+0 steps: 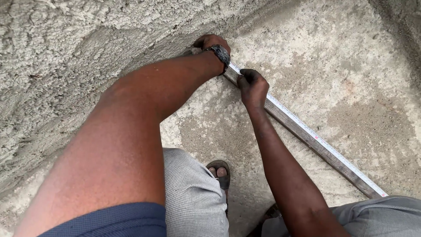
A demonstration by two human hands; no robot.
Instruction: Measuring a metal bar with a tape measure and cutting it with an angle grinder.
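Observation:
A long grey metal bar lies on the concrete floor, running from the wall's foot toward the lower right. A white measuring tape is stretched along its top. My left hand, with a black wristwatch, presses down at the bar's far end beside the rough wall. My right hand is closed on the tape and bar a little nearer to me, fingers pinched on top.
A rough plastered wall rises along the left. The sandy concrete floor spreads to the right. My sandalled foot and grey checked trousers are below the arms.

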